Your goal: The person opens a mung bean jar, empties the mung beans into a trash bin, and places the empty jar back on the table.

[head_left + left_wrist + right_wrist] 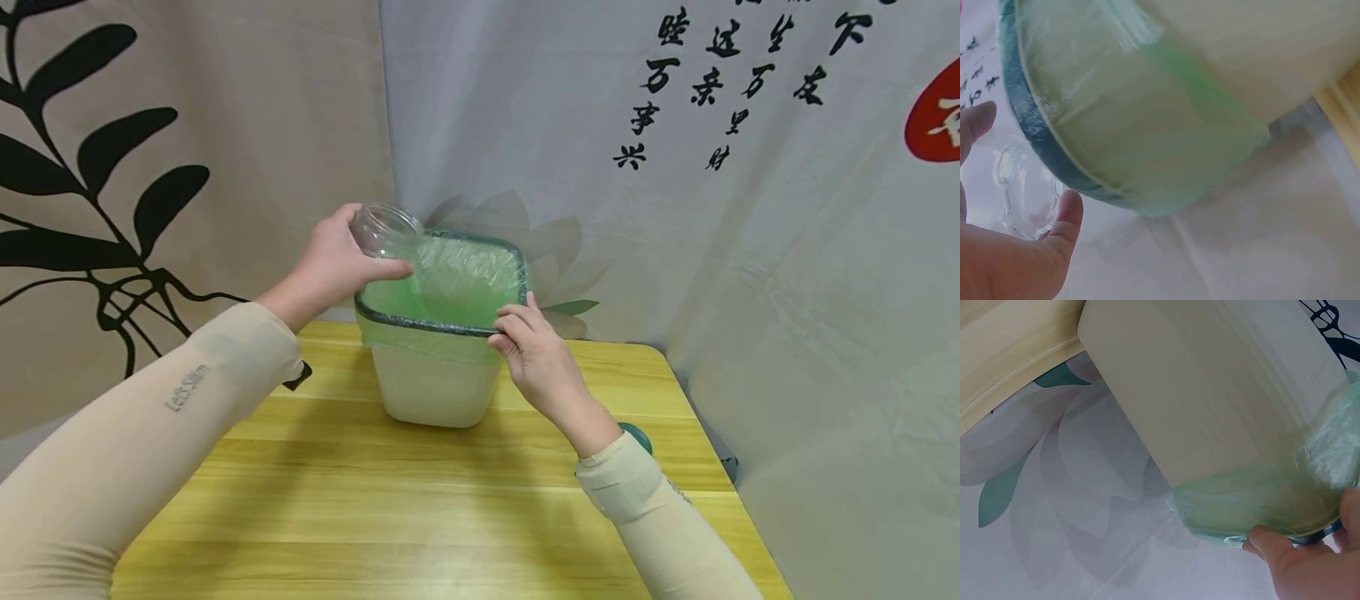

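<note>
A cream trash bin (435, 387) stands on the table, lined with a thin green bag (472, 283) folded over its dark rim (435, 325). My left hand (333, 262) holds a clear jar (386, 232) over the bin's left side, thumb on the near side and fingers behind. In the left wrist view the same jar (1030, 190) shows between thumb and fingers, beside the dark rim. At the bin's front right corner, my right hand (542, 358) grips the rim; its thumb (1269, 544) presses the bag's outside in the right wrist view.
The yellow wood-grain table (420, 517) has its right edge beyond my right arm. Behind it hangs a pale cloth (525, 108) with black writing and a grey flower; dark leaves (105, 150) are printed at left. A small green thing (637, 435) shows behind my right wrist.
</note>
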Tool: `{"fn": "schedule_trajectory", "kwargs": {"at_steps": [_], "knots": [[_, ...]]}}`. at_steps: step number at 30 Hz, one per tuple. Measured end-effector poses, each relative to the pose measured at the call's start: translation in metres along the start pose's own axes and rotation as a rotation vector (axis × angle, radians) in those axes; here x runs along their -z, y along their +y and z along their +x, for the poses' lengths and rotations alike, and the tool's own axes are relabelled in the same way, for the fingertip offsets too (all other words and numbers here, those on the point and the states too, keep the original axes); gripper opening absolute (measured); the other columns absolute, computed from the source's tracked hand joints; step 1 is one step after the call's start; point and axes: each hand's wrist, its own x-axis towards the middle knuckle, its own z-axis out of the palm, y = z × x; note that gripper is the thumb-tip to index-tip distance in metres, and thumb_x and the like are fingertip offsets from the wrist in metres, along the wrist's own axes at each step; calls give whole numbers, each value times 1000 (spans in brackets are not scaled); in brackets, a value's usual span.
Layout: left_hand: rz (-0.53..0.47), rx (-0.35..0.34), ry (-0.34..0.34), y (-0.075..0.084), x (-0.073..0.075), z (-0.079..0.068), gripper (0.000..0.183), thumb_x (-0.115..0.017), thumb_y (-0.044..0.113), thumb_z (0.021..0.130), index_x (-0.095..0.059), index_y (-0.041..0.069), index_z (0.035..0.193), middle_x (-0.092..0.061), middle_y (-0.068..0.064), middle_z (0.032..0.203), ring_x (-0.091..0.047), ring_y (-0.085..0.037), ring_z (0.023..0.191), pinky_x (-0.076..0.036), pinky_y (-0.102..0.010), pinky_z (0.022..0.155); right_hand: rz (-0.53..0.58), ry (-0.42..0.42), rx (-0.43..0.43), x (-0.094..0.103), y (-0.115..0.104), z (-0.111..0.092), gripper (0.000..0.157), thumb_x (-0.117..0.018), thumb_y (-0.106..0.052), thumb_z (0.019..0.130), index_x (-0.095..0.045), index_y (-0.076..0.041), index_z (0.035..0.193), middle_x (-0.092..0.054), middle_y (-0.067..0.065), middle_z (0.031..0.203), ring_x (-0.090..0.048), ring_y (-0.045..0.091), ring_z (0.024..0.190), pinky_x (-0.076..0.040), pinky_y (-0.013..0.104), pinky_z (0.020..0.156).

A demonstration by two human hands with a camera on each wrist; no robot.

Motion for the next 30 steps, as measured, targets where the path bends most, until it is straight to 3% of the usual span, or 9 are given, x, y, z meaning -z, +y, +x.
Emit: {"fn": "schedule_trajectory", "kwargs": {"at_steps": [4,8,16,24,30], "knots": [[-91,63,4,-2,3,-4,88,-96,45,78,-50,9,144,-63,-12,129,-62,-25,114,-55,-38,95,-1,-6,-4,0,0,0,20,-66,-22,102,-69,-3,107,-70,18,125,-67,32,128,-31,49,133],[-169,108,11,-5,6,-8,85,-94,51,78,-52,14,141,-61,-4,130,-60,-21,116,-54,-39,101,-1,-15,-12,1,0,0,19,-66,-22,102,-69,-3,107,-70,18,126,-66,32,130,-30,48,133],[-302,105,46,-15,12,-14,83,-94,42,82,-50,19,149,-62,2,138,-63,-16,123,-52,-39,111,-2,-20,-20,2,-1,0,18,-67,-20,102,-69,-3,107,-70,18,126,-66,33,130,-28,45,134],[-300,110,114,-28,19,-37,88,-93,45,83,-47,21,154,-60,0,143,-62,-14,126,-51,-40,114,-8,-21,-22,1,-1,0,19,-67,-21,102,-70,-3,108,-70,18,126,-66,33,131,-28,44,134],[-274,82,145,-36,23,-59,82,-90,43,86,-48,25,154,-57,5,146,-59,-14,131,-54,-20,103,-9,-23,-22,2,-1,0,19,-66,-21,103,-70,-3,108,-70,18,127,-66,33,131,-29,44,134]]}}
